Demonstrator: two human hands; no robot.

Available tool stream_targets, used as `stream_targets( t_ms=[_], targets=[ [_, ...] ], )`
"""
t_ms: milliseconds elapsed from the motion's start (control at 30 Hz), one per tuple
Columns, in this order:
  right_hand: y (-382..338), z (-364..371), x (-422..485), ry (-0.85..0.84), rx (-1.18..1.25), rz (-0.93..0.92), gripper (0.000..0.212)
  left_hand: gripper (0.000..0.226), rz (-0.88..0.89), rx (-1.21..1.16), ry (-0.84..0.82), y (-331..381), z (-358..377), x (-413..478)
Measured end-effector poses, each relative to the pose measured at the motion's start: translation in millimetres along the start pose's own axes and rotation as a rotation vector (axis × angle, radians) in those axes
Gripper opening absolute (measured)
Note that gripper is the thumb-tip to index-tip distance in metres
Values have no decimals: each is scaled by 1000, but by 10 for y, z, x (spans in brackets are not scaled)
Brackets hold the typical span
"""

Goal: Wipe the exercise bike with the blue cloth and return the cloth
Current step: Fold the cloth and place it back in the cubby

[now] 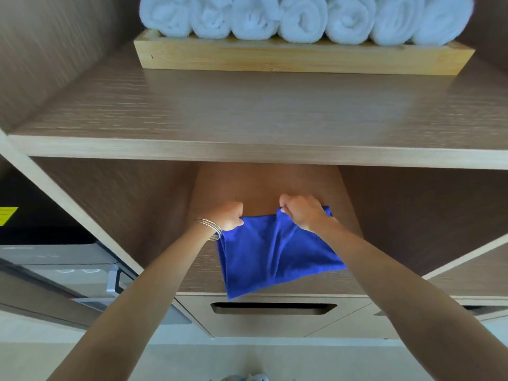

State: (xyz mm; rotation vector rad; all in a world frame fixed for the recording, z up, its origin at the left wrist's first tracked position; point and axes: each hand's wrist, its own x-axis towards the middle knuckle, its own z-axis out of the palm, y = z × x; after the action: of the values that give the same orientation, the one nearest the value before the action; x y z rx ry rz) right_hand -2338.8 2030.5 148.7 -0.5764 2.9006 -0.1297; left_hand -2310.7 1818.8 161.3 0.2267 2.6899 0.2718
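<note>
1. Both hands are gripping the blue cloth (pixel 275 251) by its far edge: left hand (pixel 231 215) is closed on the left corner, right hand (pixel 302 213) is pinching the right corner, fingers curled shut.
2. Cloth is lying on the lower shelf (pixel 206 270) of the wooden unit, far edge running left-right between the hands, near corner overhanging the shelf's front lip toward the person.
3. Key relation: cloth is spreading from the hands back toward the person, so a push deeper into the shelf looks like what's needed to clear the overhang. Both hands are equally close.
4. Judging by this, the return step is nearly done; the bike isn't in view.
5. Containers: wooden tray (pixel 302 60) on the upper shelf (pixel 247 119) is holding a row of rolled white towels (pixel 302 20). Drawer (pixel 275 323) below the cloth is closed, contents hidden.
6. Risk: the overhanging corner is likely to drag the cloth off.
</note>
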Motion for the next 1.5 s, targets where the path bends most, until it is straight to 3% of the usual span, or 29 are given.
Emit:
stream_targets(
  t_ms=[100,167,267,333,400,467,533,600,700,833,1033,1167,1367,1500],
  targets=[
    [-25,132,-7,32,-29,31,7,15,-47,85,94,0,42,23],
    [1,196,-44,49,-20,95,18,22,-121,202,106,16,124,19],
    [207,149,-195,240,149,273,21,26,-192,299,139,55,229,6],
    [492,112,-342,271,226,407,17,32,-98,392,302,104,273,-9],
    [754,65,-529,156,310,536,14,37,153,343,423,195,359,-7],
    [883,54,-678,20,420,564,15,47,425,227,324,348,473,5],
    [865,72,-735,-59,490,533,23,61,499,206,153,480,594,40],
    [804,80,-762,-119,466,506,32,67,447,192,80,507,710,81],
    [765,69,-827,-181,397,486,33,65,434,219,121,459,815,103],
    [793,18,-946,-224,434,481,7,64,449,231,127,417,815,104],
    [834,-66,-1109,-177,456,452,10,70,337,92,190,431,849,-77],
    [789,-38,-1209,-232,460,390,20,82,267,73,69,231,972,-297],
    [718,4,-1219,-176,175,436,10,89,271,192,13,150,1011,-347],
    [670,-2,-1159,-187,-134,491,30,98,284,232,57,135,1055,-375]
  ],
)
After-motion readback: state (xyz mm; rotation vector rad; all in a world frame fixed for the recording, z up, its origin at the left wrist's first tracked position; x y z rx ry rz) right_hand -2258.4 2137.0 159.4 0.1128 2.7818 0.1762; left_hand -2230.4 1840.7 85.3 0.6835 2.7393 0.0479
